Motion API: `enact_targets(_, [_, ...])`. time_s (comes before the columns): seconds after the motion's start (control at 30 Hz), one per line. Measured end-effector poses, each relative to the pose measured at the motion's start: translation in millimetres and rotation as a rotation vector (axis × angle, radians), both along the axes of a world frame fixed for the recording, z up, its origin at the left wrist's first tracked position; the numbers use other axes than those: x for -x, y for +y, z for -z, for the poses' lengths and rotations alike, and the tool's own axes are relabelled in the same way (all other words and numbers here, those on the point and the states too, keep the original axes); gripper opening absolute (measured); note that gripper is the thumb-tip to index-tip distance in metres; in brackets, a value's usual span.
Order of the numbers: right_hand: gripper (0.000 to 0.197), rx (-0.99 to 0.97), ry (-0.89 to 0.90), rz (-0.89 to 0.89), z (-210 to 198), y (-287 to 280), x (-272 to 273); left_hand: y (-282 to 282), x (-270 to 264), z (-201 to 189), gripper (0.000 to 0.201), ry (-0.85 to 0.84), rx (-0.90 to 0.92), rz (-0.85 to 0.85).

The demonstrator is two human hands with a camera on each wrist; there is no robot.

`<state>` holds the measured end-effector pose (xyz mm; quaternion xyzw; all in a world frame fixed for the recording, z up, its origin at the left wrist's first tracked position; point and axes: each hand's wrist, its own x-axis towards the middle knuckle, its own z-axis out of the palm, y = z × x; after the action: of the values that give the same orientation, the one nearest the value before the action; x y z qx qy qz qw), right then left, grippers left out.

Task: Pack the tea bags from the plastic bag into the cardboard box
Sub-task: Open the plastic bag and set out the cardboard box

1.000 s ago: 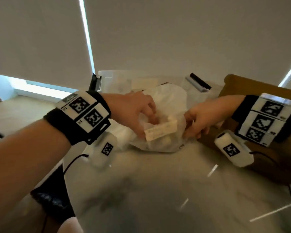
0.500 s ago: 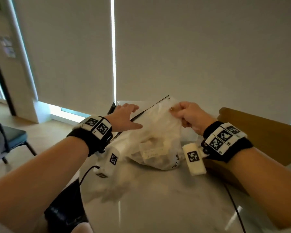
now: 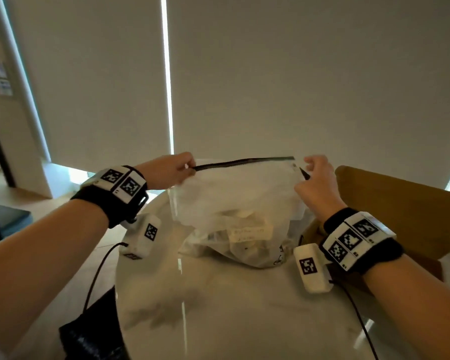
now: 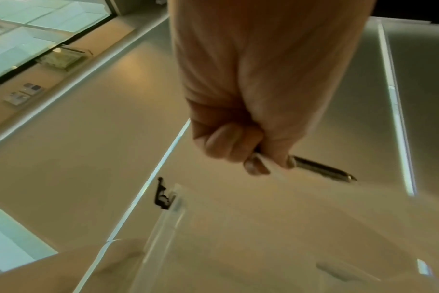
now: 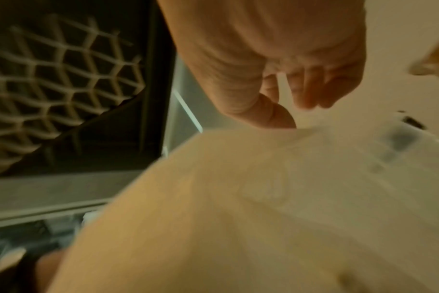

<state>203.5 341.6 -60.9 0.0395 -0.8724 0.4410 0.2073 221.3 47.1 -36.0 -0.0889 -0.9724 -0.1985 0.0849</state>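
- A half-second back the bag sagged, its zip strip slanting away; now that strip is pulled taut and almost level between both hands.
- Before that, the left hand was down at the bag's belly by a tea bag; now it's up at the strip's 9 o'clock end.
- My read: nothing has been packed yet, and the mouth is being squared up for opening or reaching in.
- Left hand: fingers curled tight, thumb and forefinger pinching the strip's end, clear in the wrist view.
- Right hand: at the 3 o'clock corner, thumb against the plastic below the strip, fingers loosely bent above it. Whether it truly grips the bag, I cannot tell; its wrist view is blurred.
- The bag stands on the table at 12 o'clock, mouth up, belly resting on the top, tea bags heaped low inside.
- Long axis of the strip runs 9 to 3 o'clock, a touch higher at 3.
- The box waits at 3 o'clock, just beside the bag, behind the right wrist.
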Motion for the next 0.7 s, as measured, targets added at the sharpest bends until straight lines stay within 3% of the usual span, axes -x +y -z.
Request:
enact_targets(0.1, [0.077,-0.273,0.273,-0.051,-12,-26,-13,17,11,1,0.005,0.201,-0.139,0.070])
enact_targets(0.2, [0.068,-0.399,0.251,-0.261,-16,-54,-15,34,22,-1,0.021,0.256,-0.365,0.165])
enact_targets(0.27, [0.055,-0.436,0.228,-0.280,-15,-68,-7,43,26,-6,0.031,0.283,-0.516,0.222])
enact_targets(0.33, [0.038,-0.360,0.258,-0.275,-19,-74,5,49,29,-13,0.035,0.274,-0.663,0.275])
enact_targets(0.43, [0.015,-0.103,0.288,-0.292,-27,-72,23,55,37,-20,0.025,0.263,-0.806,0.287])
enact_targets(0.53, [0.011,-0.127,0.281,-0.265,-31,-63,40,59,51,-20,0.015,0.297,-0.820,0.201])
enact_targets(0.7, [0.018,-0.064,0.322,-0.380,-38,-61,53,72,72,-18,0.015,0.331,-0.791,0.170])
